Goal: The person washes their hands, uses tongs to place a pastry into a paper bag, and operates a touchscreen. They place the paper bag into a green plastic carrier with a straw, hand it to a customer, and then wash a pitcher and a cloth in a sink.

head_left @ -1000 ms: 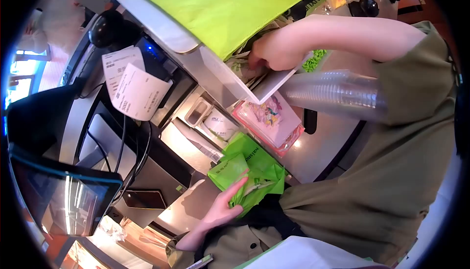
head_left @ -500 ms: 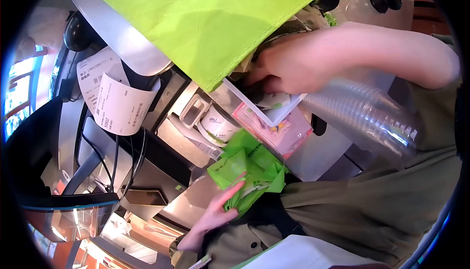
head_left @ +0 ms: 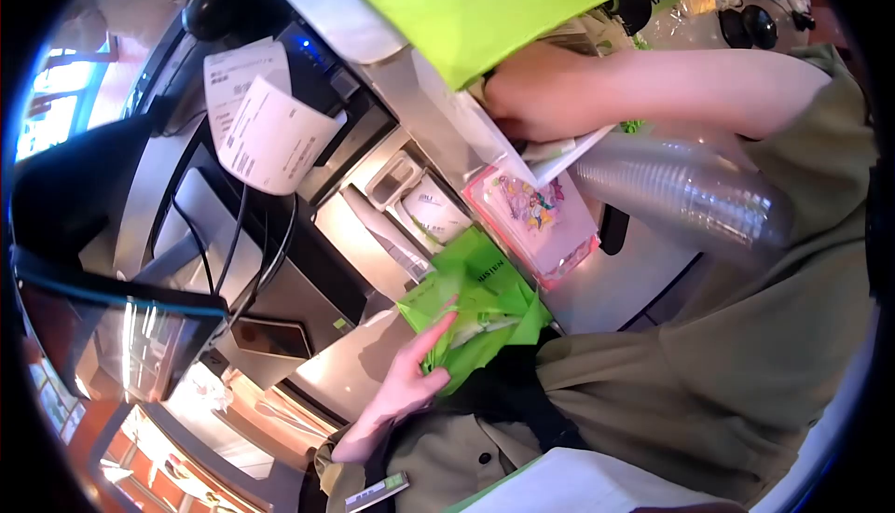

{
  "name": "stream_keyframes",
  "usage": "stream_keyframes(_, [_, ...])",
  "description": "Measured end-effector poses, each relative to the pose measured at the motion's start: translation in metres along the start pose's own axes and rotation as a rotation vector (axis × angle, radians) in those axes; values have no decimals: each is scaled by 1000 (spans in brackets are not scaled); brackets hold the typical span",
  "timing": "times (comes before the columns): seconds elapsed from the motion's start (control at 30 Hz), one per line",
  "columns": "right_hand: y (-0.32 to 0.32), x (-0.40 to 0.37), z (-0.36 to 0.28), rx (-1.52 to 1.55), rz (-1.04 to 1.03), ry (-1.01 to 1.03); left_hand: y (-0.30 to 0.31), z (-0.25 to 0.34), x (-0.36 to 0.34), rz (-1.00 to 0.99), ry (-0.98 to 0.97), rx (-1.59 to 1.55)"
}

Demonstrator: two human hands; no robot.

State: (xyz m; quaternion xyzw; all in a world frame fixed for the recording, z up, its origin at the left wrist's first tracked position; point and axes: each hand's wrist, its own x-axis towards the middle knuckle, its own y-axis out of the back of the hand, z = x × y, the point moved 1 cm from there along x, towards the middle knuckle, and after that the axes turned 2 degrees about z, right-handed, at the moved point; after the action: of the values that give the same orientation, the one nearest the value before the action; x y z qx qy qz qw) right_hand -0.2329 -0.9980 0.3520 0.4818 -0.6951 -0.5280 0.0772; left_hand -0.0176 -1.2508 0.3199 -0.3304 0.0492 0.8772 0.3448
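Note:
My left hand (head_left: 413, 372) is closed on the edge of a small bright green bag (head_left: 485, 298) with dark printing, its mouth standing partly open close to my apron. My right hand (head_left: 536, 98) reaches down into a white open box (head_left: 508, 151), and its fingers are hidden inside. Beside that box lies a pink pack (head_left: 541, 210) with cartoon figures. A stack of clear plastic cups (head_left: 681, 191) lies below my right forearm. Over the box, a large lime-green bag (head_left: 503, 0) covers the top of the view.
Printed receipts (head_left: 275, 131) curl out at the left among black cables. A phone (head_left: 270, 337) lies on a dark box. Holders with a white printed tub (head_left: 433, 210) stand beyond the green bag. A dark screen (head_left: 103, 326) fills the far left.
The view has shifted, so the receipts and counter items sit farther right and higher. My right hand sits lower in the white box, fingers now hidden. The left hand keeps hold of the green bag.

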Motion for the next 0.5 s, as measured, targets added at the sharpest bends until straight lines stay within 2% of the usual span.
stream_keyframes(0.03, [5, -6, -1, 74, 0, -22, -2, 0, -2, 30, -50, -24])
stream_keyframes(0.1, [24, -24, -9, 209, 44, -126, -6, -1, -9, 91, -5, -75])
stream_keyframes(0.17, [45, -46, -23, 70, 71, -235, -10, 0, -11, 166, 7, -99])
stream_keyframes(0.23, [54, -81, -32, -168, 384, -64, -12, -3, -8, 228, -124, 43])
stream_keyframes(0.27, [57, -102, -43, -225, 365, -254, -14, -5, -7, 247, -154, 86])
stream_keyframes(0.3, [50, -140, -82, -99, 559, -308, -18, -12, -9, 262, -163, -4])
stream_keyframes(0.33, [44, -173, -123, 36, 762, -332, -19, -10, -7, 288, -268, 64])
stream_keyframes(0.4, [-6, -176, -150, 317, 889, -39, -22, -10, -3, 314, -342, 69])
stream_keyframes(0.47, [-108, -132, -170, 559, 1061, 367, -26, -10, -4, 304, -338, 29])
stream_keyframes(0.5, [-151, -114, -170, 325, 1073, 287, -23, -14, -3, 310, -376, 58])
